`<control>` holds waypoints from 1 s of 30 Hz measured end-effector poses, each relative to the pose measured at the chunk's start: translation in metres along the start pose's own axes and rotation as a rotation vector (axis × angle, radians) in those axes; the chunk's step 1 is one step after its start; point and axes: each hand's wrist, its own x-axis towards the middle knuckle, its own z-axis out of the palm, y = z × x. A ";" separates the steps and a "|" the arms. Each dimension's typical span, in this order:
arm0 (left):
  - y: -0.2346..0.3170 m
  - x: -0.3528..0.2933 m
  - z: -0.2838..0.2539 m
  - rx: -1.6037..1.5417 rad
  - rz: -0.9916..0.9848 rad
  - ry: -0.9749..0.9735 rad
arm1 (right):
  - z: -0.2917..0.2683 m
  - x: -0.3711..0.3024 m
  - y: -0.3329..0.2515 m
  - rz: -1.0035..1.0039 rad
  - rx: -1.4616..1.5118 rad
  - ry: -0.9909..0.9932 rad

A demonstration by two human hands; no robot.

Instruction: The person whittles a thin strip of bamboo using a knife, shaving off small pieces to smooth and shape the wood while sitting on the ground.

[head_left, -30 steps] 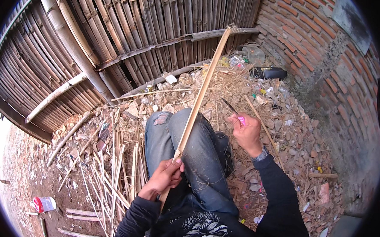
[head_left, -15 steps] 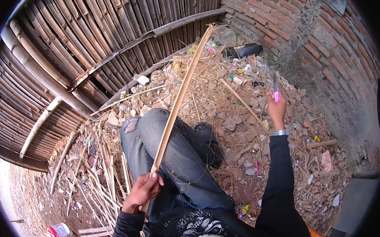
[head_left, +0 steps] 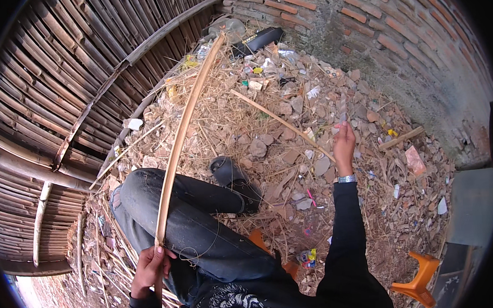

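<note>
A long, split bamboo strip (head_left: 180, 138) slants up and away across my jeans, its far end frayed. My left hand (head_left: 150, 265) is closed round its near part, thumb on top. Out to the right, over the rubble, my right hand (head_left: 344, 146) grips a knife (head_left: 343, 109) with its narrow grey blade pointing away. The fingers cover the knife's handle. The blade and the strip are well apart.
A bamboo wall (head_left: 102, 55) rises on the left, a brick wall (head_left: 388, 40) on the right. Between them lie straw, rubble and litter (head_left: 279, 135), with a loose stick (head_left: 281, 121) and a black object (head_left: 257, 42). Orange stool legs (head_left: 417, 281) show at lower right.
The view has turned to the right, so most things sit further left. Both hands keep their holds; the knife's pink handle, seen before, is now covered by the fingers. More orange stool shows.
</note>
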 end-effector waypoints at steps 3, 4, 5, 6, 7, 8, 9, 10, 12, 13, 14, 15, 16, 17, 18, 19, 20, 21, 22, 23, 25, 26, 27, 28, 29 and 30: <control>0.003 -0.005 0.002 0.100 0.067 0.053 | -0.010 -0.006 -0.014 0.094 -0.026 -0.059; 0.003 -0.007 0.004 0.100 0.058 0.055 | -0.008 -0.008 -0.023 0.095 -0.060 -0.071; 0.004 -0.007 0.005 0.140 0.091 0.097 | -0.011 -0.007 -0.026 0.103 -0.066 -0.066; 0.004 -0.007 0.007 0.180 0.123 0.141 | -0.012 -0.005 -0.028 -0.007 -0.120 -0.054; 0.006 -0.007 0.008 0.184 0.122 0.135 | -0.012 -0.002 -0.032 -0.119 -0.170 -0.039; 0.007 -0.007 0.008 0.177 0.123 0.157 | -0.010 -0.002 -0.041 -0.076 -0.127 -0.050; 0.007 -0.007 0.009 0.169 0.123 0.179 | -0.008 -0.004 -0.051 -0.073 -0.130 -0.047; 0.006 -0.007 0.008 0.165 0.135 0.178 | -0.005 -0.007 -0.061 -0.064 -0.071 -0.108; 0.006 -0.010 0.009 0.150 0.110 0.185 | 0.008 -0.013 -0.070 -0.057 0.005 -0.223; 0.008 -0.008 0.010 0.131 0.099 0.178 | 0.011 -0.015 -0.079 -0.060 -0.001 -0.216; 0.007 -0.010 0.009 0.131 0.093 0.182 | 0.021 -0.021 -0.083 -0.088 -0.052 -0.262; 0.005 -0.011 0.009 0.132 0.093 0.183 | 0.031 -0.027 -0.087 -0.118 -0.102 -0.309; 0.005 -0.011 0.009 0.129 0.101 0.177 | 0.039 -0.031 -0.097 -0.162 -0.135 -0.330; 0.002 -0.013 0.007 0.131 0.101 0.176 | 0.048 -0.036 -0.100 -0.161 -0.135 -0.329; -0.002 -0.016 0.005 0.169 0.098 0.182 | 0.057 -0.041 -0.104 -0.184 -0.147 -0.366; -0.004 -0.018 0.002 0.209 0.099 0.195 | 0.069 -0.045 -0.108 -0.212 -0.152 -0.403; -0.004 -0.023 0.003 0.212 0.082 0.208 | 0.080 -0.050 -0.113 -0.213 -0.149 -0.409; -0.005 -0.027 0.003 0.210 0.079 0.215 | 0.091 -0.057 -0.120 -0.272 -0.155 -0.452; -0.007 -0.032 0.001 0.246 0.090 0.206 | 0.103 -0.063 -0.127 -0.334 -0.157 -0.498; -0.010 -0.038 -0.001 0.282 0.099 0.195 | 0.114 -0.069 -0.135 -0.336 -0.151 -0.508; -0.019 -0.046 -0.006 0.298 0.087 0.210 | 0.135 -0.078 -0.150 -0.322 -0.224 -0.594; -0.026 -0.050 -0.008 0.340 0.099 0.218 | 0.148 -0.080 -0.151 -0.346 -0.182 -0.574; -0.031 -0.053 -0.011 0.382 0.109 0.226 | 0.159 -0.079 -0.153 -0.354 -0.178 -0.582; -0.034 -0.056 -0.012 0.416 0.113 0.245 | 0.170 -0.078 -0.158 -0.366 -0.194 -0.569; -0.034 -0.059 -0.012 0.438 0.117 0.263 | 0.181 -0.077 -0.164 -0.378 -0.209 -0.555; -0.036 -0.062 -0.015 0.466 0.122 0.274 | 0.189 -0.074 -0.170 -0.414 -0.227 -0.512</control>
